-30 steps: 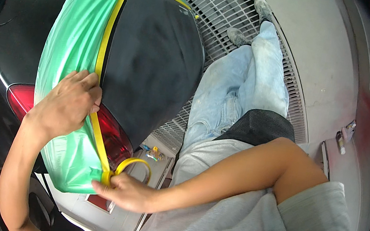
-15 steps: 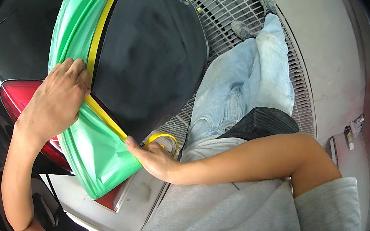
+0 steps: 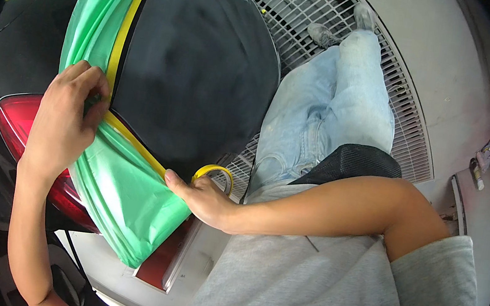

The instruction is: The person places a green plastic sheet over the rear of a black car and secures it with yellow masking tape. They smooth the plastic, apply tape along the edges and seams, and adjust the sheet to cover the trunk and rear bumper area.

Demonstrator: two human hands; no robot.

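Yellow masking tape (image 3: 123, 48) edges green plastic masking film (image 3: 98, 13) around a matte dark grey car body panel (image 3: 198, 65). My left hand (image 3: 69, 112) is closed, its bent fingers and thumb tip together at the tape's corner beside the panel. A roll of yellow masking tape (image 3: 230, 180) sits in my right hand (image 3: 204, 200), closed around it. My right thumb lies at the tape strip's lower end, by the panel's bottom corner. Below, the film (image 3: 132, 200) hangs in a loose flap, partly covering the red tail light (image 3: 17, 118).
Glossy black bodywork (image 3: 36, 55) lies left of the film. A metal floor grating (image 3: 302, 11) runs beyond the panel and beside my legs (image 3: 363, 88). Small items (image 3: 480, 167) rest at the far right. A red and white surface (image 3: 164, 260) shows below the flap.
My left hand has lifted slightly, its thumb and bent fingers now arched with a gap between them. My right hand has stayed at the tape's lower end. The view has shifted a little.
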